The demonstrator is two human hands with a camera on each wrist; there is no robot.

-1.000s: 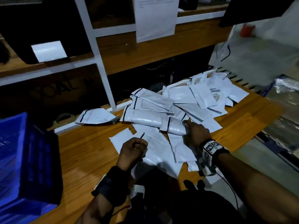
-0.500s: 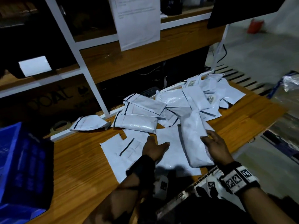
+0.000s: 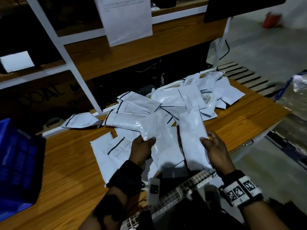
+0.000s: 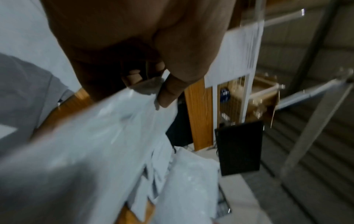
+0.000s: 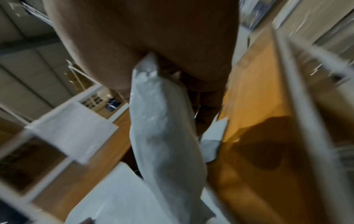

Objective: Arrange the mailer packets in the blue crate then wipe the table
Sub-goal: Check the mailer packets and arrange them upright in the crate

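Mailer packets (image 3: 174, 100): heaped at surface (image 3: 66, 171) rear, right of centre.
Blue crate (image 3: 15, 163): left edge; bare wood between.
Left hand (image 3: 141, 150): pinches a flat packet (image 3: 159, 138), thumb on top.
Right hand (image 3: 216, 150): grips a padded packet (image 3: 191, 135), lifted.

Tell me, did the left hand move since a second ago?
Yes. The left hand came up off the flat packet with the dark stripe and went right, and now pinches a lifted packet.
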